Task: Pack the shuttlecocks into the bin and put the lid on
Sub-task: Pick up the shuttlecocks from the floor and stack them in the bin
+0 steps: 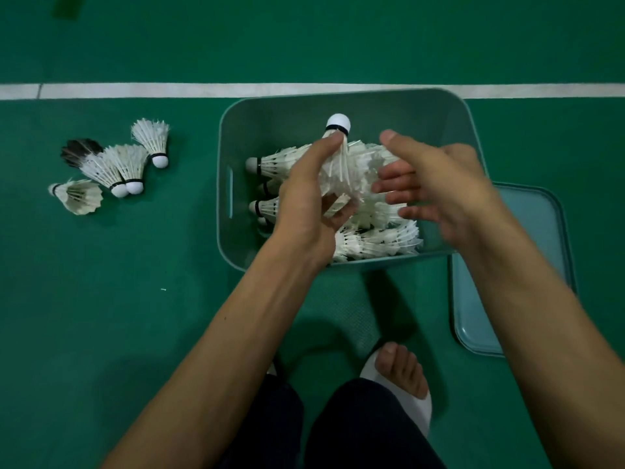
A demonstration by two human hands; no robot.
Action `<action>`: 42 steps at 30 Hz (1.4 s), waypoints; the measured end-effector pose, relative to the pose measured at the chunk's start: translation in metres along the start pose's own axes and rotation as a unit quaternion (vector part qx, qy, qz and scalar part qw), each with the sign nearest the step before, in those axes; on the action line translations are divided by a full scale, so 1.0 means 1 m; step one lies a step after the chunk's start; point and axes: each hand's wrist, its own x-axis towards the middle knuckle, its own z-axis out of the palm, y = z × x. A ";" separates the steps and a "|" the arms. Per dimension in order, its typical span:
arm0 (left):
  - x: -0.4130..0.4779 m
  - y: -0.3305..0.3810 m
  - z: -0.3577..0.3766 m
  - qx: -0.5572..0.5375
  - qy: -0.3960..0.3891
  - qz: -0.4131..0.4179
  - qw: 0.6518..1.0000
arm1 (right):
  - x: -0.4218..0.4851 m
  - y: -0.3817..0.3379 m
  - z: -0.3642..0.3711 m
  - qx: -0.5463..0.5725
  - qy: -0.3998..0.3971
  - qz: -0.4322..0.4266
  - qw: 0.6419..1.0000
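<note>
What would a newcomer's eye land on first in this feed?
The two hands meeting over the teal bin at centre: the left hand grips a white shuttlecock, cork up, while the right hand hovers open beside it above the heap already inside. Next, the loose shuttlecocks lying on the green floor to the left, one dark-feathered, and the lid lying on the floor at the bin's right.

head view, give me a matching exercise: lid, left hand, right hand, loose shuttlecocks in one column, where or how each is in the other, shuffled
Things:
1 lid
2 left hand
3 right hand
4 loose shuttlecocks

States:
a open, over the bin
b on the floor left of the bin
c holds a shuttlecock, cork up
d on the floor by the bin's near right corner

Pairs: 1-d, 2-c, 3-a, 4-b
</note>
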 end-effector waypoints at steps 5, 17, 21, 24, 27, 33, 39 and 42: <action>-0.013 -0.014 0.010 0.052 -0.028 0.023 0.998 | -0.004 0.004 -0.006 0.077 0.025 -0.008 0.997; 0.000 0.020 -0.010 0.100 0.152 0.133 0.974 | 0.034 0.013 -0.002 -0.386 0.221 -0.168 0.880; 0.009 0.021 -0.017 0.120 0.143 0.118 0.975 | 0.049 0.018 0.005 -0.296 0.123 -0.110 0.941; 0.017 0.021 -0.021 0.152 0.127 0.097 0.975 | 0.062 0.021 0.001 -0.225 0.067 -0.034 0.972; 0.026 0.021 -0.023 0.176 0.113 0.060 0.976 | 0.068 0.018 -0.006 -0.172 0.021 0.037 0.984; 0.038 0.013 -0.020 0.190 0.086 0.016 0.978 | 0.070 0.014 -0.014 -0.132 -0.074 0.105 0.983; 0.036 0.012 -0.014 0.147 0.065 0.010 0.987 | 0.076 0.015 0.002 -0.228 -0.059 0.068 0.970; 0.033 0.011 -0.011 0.181 0.065 0.038 0.981 | 0.078 0.016 0.001 -0.255 -0.029 0.045 0.965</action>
